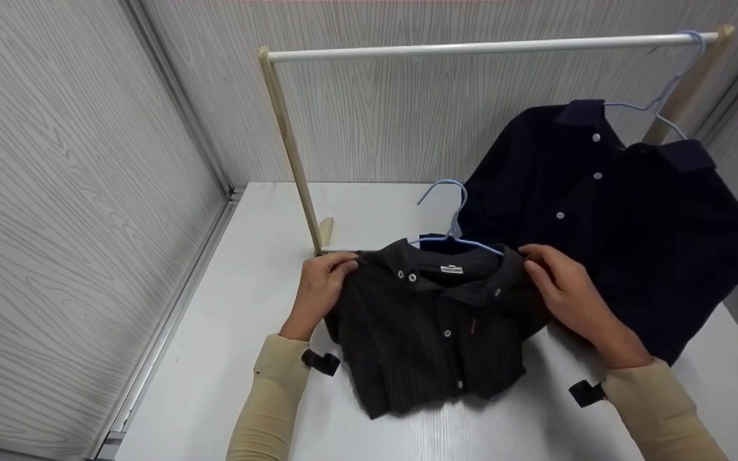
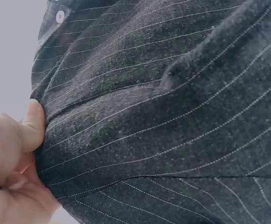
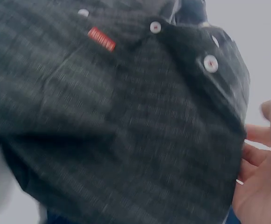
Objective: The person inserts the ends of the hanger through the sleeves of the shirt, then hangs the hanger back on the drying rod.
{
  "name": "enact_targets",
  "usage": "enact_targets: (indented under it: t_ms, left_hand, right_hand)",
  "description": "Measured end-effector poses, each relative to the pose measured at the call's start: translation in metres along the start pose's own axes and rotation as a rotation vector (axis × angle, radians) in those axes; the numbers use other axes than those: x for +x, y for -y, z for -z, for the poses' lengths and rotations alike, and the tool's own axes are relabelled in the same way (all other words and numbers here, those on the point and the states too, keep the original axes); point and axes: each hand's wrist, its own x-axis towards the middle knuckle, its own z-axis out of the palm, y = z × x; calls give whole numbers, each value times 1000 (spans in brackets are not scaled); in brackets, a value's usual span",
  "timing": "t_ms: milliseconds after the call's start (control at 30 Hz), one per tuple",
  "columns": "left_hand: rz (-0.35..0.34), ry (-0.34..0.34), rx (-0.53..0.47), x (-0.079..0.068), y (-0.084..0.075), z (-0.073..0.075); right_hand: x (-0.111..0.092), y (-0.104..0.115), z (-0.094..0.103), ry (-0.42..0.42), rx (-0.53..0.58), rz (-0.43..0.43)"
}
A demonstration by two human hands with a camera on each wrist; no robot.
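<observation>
A dark grey pinstriped shirt [image 1: 420, 346] with white buttons is held up over the white table, a light blue hanger [image 1: 455, 224] set in its collar and the hook free above. My left hand [image 1: 323, 282] pinches the shirt at the shoulder on the left, thumb in front of the cloth in the left wrist view. At the other shoulder is my right hand [image 1: 564, 285]; its fingers [image 3: 254, 151] reach the cloth's edge while the thumb stands away from it in the right wrist view. A small red tag [image 3: 102, 39] shows on the shirt's chest.
A rack with a white rail [image 1: 484, 48] and wooden posts stands on the table [image 1: 215, 307]. On its right end a navy shirt [image 1: 619, 224] hangs from another light blue hanger [image 1: 664, 96], behind my right hand. Wood-patterned panels [image 1: 74, 192] enclose the table.
</observation>
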Motion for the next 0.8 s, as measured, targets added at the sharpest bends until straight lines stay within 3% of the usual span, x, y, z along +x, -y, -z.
enact_targets:
  t_ms: [100, 167, 300, 500, 600, 800]
  left_hand:
    - [13, 20, -29, 0, 1, 3]
    - [-5, 60, -26, 0, 2, 5]
    - [-90, 151, 42, 1, 3, 8]
    - [-209, 201, 146, 8, 2, 12]
    - [-241, 237, 196, 15, 0, 13]
    - [-273, 330, 360, 33, -13, 19]
  right_hand:
    - [-2, -5, 2, -62, -44, 98]
    - [-2, -7, 2, -107, -61, 121]
    - [-3, -9, 4, -140, -73, 101]
    - [-7, -13, 9, -103, -95, 123]
    - [-8, -13, 11, -108, -107, 121]
    - [-4, -8, 18, -211, -149, 91]
